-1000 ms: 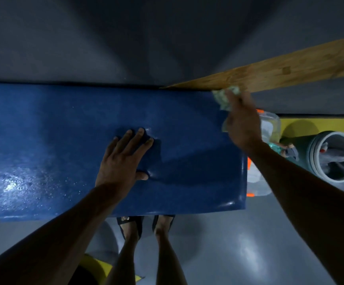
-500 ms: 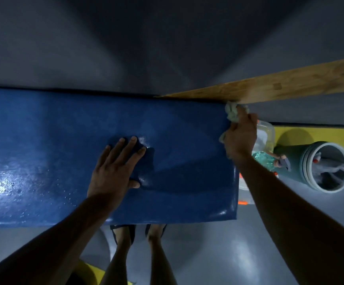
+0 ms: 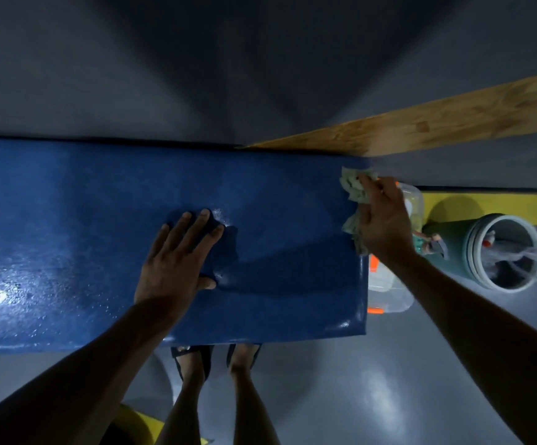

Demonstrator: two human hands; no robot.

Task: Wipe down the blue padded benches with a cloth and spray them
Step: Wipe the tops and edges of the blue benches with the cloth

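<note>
The blue padded bench (image 3: 84,220) stretches across the view from the left edge to just past the middle, its left part shiny and wet. My left hand (image 3: 177,261) lies flat on the padding with fingers straight, denting it. My right hand (image 3: 384,220) grips a crumpled pale green cloth (image 3: 353,187) at the bench's right end, near its far corner. No spray bottle can be made out.
A wooden plank (image 3: 437,123) slants away from the bench's far right corner. On the grey floor to the right stand a clear plastic container (image 3: 386,290) with orange clips and a green bucket (image 3: 501,255) holding tools. Yellow floor marking (image 3: 501,203) runs behind them. My feet stand below the bench's near edge.
My right hand has drawn the cloth from the far right corner toward me along the bench's right end. The left hand stays pressed on the padding.
</note>
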